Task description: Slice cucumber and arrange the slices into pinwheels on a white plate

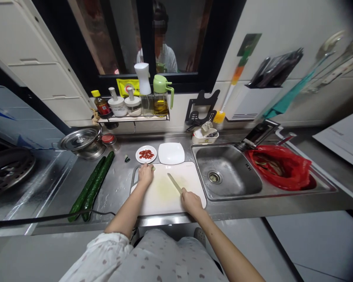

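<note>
My right hand (191, 201) is wrapped round the handle of a knife (174, 183), whose blade points up and left over the white cutting board (191, 176). At the board's upper left, my left hand (146, 175) has its fingers curled down. A small pale-green piece of cucumber (153, 169) shows at their right side, mostly hidden by the hand. Just beyond the board are a white plate of chopped red pieces (146, 154) and a white square dish (171, 153). Two whole cucumbers (95, 186) lie to the left, and small dark-green scraps (127, 158) lie behind them.
The sink (229, 172) adjoins the board's right side, with a red plastic bag (282, 168) beyond it. A lidded steel pot (82, 141) and a red-lidded jar (110, 142) stand back left. A seasoning rack (135, 118) hangs above. A black cable (61, 215) crosses the front left.
</note>
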A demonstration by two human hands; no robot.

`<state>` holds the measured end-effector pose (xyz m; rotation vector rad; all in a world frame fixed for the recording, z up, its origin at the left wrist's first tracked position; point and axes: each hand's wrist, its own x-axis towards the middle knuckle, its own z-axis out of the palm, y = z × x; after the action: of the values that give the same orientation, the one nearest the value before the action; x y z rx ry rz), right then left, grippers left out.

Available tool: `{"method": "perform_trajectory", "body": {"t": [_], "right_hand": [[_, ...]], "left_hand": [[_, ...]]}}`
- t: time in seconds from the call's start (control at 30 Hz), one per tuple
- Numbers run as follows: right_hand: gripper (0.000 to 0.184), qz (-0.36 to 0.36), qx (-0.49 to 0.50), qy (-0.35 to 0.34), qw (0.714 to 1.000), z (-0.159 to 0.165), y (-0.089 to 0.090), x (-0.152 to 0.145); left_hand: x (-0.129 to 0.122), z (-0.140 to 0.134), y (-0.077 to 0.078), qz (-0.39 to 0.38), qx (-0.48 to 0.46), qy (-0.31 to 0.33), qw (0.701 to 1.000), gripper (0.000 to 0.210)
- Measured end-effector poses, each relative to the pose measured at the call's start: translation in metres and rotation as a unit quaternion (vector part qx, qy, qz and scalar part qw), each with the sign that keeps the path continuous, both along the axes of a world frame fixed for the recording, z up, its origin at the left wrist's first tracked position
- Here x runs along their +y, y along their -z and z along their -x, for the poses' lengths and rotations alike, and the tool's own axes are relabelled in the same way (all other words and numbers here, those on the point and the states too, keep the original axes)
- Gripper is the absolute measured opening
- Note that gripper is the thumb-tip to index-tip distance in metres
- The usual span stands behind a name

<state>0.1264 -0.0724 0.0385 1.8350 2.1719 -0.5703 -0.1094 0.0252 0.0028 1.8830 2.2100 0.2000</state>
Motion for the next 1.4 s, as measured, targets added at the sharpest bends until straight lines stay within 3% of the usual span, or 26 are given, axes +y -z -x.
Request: {"method": "perform_trajectory", "body": {"t": [0.53, 0.77, 0.9, 1.1, 1.4], "right_hand": [[0.03, -0.003, 0.003, 0.002, 1.0, 0.001, -0.004, -0.001], [0.03, 0.01, 0.002, 0.004, 1.0, 0.002, -0.007, 0.0], [0.03, 0.011, -0.003, -0.006, 1.0, 0.001, -0.006, 0.001], [0.03, 0.012, -0.005, -0.01, 1.0, 0.001, -0.006, 0.002], [0.029, -0.004, -0.003, -0.008, 1.0, -0.002, -0.006, 0.0]], "left_hand": [[0.004, -0.001, -0.005, -0.006, -0.006, 0.023, 1.0, 0.024], [-0.016, -0.006, -0.005, 0.016, -0.163, -0.088, 0.983, 0.019], [-0.04, -0.014, 0.0, 0.033, -0.223, -0.101, 0.969, 0.02], [-0.064, -0.023, 0.006, 0.038, -0.202, -0.111, 0.972, 0.022], [-0.076, -0.027, 0.007, 0.025, -0.115, -0.082, 0.99, 0.025]]}}
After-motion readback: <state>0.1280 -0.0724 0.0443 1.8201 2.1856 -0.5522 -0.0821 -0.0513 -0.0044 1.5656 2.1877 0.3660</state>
